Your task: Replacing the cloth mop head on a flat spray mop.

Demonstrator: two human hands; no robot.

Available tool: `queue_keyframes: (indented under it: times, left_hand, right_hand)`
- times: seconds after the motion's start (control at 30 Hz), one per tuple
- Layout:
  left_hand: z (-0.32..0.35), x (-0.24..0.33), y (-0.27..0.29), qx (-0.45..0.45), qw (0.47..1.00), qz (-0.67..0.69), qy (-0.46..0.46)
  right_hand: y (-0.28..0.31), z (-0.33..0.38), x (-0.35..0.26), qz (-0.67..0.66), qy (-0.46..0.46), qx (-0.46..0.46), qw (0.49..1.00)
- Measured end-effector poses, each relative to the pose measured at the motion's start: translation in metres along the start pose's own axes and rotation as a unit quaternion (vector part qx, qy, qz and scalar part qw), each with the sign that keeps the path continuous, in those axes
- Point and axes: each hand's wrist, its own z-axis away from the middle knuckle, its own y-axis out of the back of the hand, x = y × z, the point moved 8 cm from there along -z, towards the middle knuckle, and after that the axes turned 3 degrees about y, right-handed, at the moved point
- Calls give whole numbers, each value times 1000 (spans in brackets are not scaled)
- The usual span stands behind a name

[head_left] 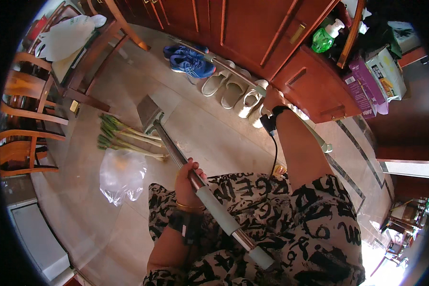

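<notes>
From my end, I look down on both hands at once. My left hand point(188, 183) is closed, fingers wrapped around the shaft of a flat-headed tool point(217, 211), just above its grey sleeve. The flat head point(149, 110) lies beyond that hand, up and to the left, over the floor point(83, 224); the grip end runs back past the wrist, in front of the patterned clothing point(326, 229). Its long axis slants from upper left to lower right, head pointing away from me.

My right hand point(273, 100) is curled around a second pole point(259, 88); its fingers are partly hidden, so I cannot tell how tightly they close. This pole also slants from upper left to lower right, its far end near the blue shoes point(190, 66), its near end showing past the right forearm. It runs alongside the red-brown cabinet point(314, 93), above some pale shoes point(233, 90).

Left of the flat head lie long green-topped vegetables point(111, 123), with a translucent bag point(123, 178) just below.
</notes>
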Motion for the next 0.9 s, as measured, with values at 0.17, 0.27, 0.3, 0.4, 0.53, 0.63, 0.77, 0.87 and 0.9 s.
queue_keyframes:
  times: [0.17, 0.27, 0.3, 0.4, 0.53, 0.63, 0.77, 0.87, 0.9]
  left_hand:
    - [1, 0, 7, 0, 1000, 10, -5]
    - [5, -2, -2, -3, 1000, -8, -2]
    - [4, -5, -6, -7, 1000, -17, 5]
    - [8, -5, -23, 5, 1000, -23, -7]
    - [19, -5, -26, -4, 1000, -23, -2]
    - [13, -17, -19, -42, 997, -21, -55]
    - [15, -44, -28, -107, 990, 94, -2]
    - [32, -59, -27, -144, 987, 76, 0]
    - [41, -68, -25, -153, 985, 77, -4]
  right_hand:
    - [3, 16, -10, -18, -17, -24, 999]
    - [34, 17, -6, 95, 24, 124, 987]
    - [30, 9, 13, 94, 12, 126, 987]
    - [47, 18, 10, -15, 41, 108, 993]
    - [110, 139, -96, -221, 273, -111, 930]
    - [184, 261, -134, -473, 290, -262, 789]
    - [250, 385, -144, -640, 399, -329, 569]
    - [253, 440, -142, -452, 379, -369, 718]
    - [259, 458, -141, -446, 386, -364, 721]
